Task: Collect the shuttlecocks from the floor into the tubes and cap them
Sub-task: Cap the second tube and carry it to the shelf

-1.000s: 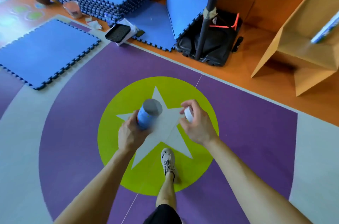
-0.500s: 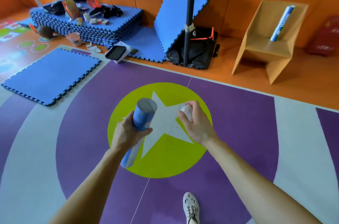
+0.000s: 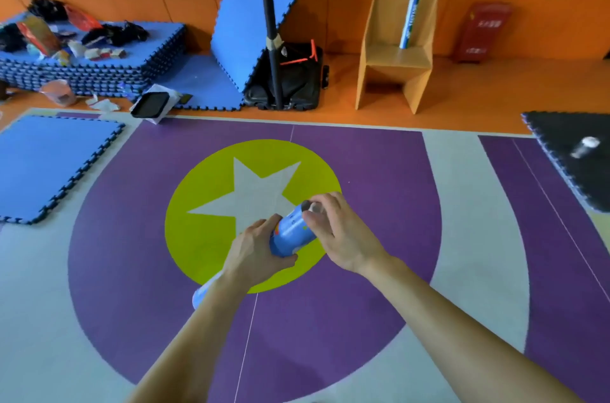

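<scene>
Blue tube (image 3: 292,232), centre frame, mouth tilted toward 1 o'clock. Your left hand (image 3: 255,251) wraps its body; right hand (image 3: 343,234) fingers (image 3: 331,203) pinch the cap (image 3: 313,207) at the mouth. Risk: pressed off-axis, cap seats crooked or slips to the floor (image 3: 363,320).

Open floor (image 3: 330,336) spreads wide on every side of the tube (image 3: 292,231), purple and grey. Its mouth is covered by the right hand (image 3: 343,237), which pinches the cap (image 3: 312,207) there. To the left a blue mat (image 3: 49,165) lies flat, with a cluttered stack of mats (image 3: 99,79) behind it. Ahead stand a leaning mat (image 3: 244,23), the black pole (image 3: 268,6) on its base (image 3: 297,82), and a wooden chair (image 3: 396,52). A black mat (image 3: 577,152) edges in at the right.
</scene>
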A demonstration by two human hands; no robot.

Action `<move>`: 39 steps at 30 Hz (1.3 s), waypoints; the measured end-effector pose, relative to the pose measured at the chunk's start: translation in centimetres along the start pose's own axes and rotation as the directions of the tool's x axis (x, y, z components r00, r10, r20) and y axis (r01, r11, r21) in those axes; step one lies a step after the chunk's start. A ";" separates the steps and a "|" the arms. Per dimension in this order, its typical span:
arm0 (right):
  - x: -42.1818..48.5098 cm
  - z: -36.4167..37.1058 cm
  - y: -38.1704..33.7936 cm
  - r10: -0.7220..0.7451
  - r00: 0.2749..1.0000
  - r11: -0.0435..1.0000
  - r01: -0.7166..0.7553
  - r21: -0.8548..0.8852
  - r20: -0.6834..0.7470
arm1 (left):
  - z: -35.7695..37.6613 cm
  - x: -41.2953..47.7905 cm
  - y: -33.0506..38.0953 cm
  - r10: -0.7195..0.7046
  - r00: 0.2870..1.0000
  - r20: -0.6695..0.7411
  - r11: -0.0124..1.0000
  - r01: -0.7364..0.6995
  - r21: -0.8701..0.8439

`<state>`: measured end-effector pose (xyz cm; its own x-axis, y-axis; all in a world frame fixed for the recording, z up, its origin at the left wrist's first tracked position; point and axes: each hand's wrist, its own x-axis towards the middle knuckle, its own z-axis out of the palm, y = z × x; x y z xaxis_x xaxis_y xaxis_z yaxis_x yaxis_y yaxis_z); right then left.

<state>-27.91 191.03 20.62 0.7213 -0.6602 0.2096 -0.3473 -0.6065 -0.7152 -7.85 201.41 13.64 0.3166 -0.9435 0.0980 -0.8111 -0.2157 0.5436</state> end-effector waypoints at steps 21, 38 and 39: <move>-29.4 -23.9 16.5 0.639 0.691 0.768 -0.540 0.345 -0.338 | 20.4 1.5 36.6 0.493 0.706 0.508 0.849 -0.519 -0.102; -28.0 -35.0 28.5 0.751 0.643 0.555 -0.491 0.671 -0.150 | 28.9 7.1 47.0 0.412 0.722 0.555 0.885 -0.461 -0.058; -26.8 -35.7 29.5 0.752 0.639 0.568 -0.503 0.652 -0.162 | 29.1 8.5 47.5 0.416 0.724 0.551 0.886 -0.458 -0.068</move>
<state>-78.89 175.05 17.67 0.1022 -0.9498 -0.2956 -0.1693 0.2763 -0.9461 -58.01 175.85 15.97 -0.3793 -0.9110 -0.1621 -0.8307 0.2581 0.4934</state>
